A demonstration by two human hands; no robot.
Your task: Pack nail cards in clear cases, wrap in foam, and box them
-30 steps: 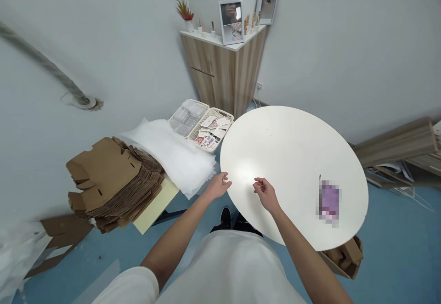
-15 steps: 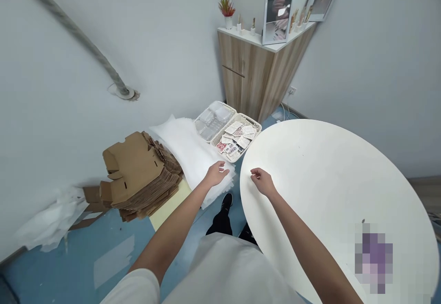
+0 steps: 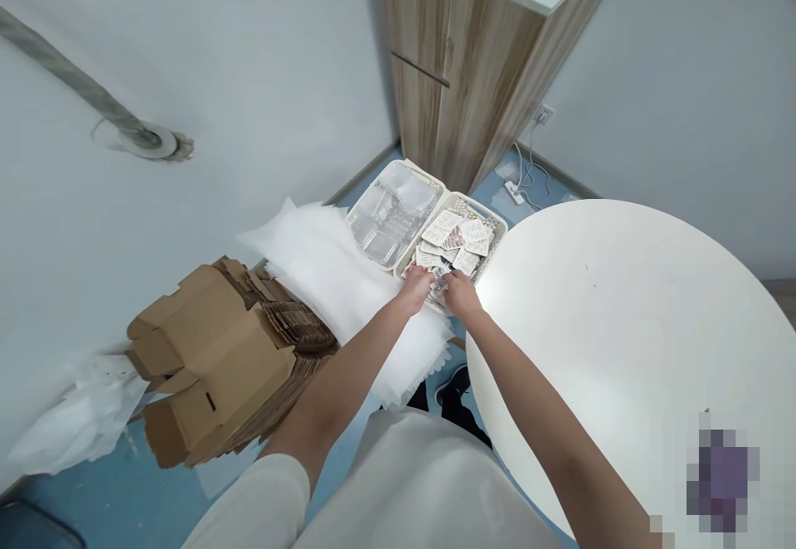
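Observation:
Both my hands reach into a cream slotted basket full of several small printed cards and packets. My left hand and my right hand meet at the basket's near end, fingers curled down among the packets. What they grip, if anything, is hidden by the fingers. A second basket just to the left holds clear plastic trays.
A round white table lies at the right, a blurred purple item near its front. White foam sheets and a pile of flat brown cartons sit at the left. A wooden cabinet stands behind the baskets.
Both hands left the table's edge and moved forward into the card basket. The view swung left and down toward the baskets.

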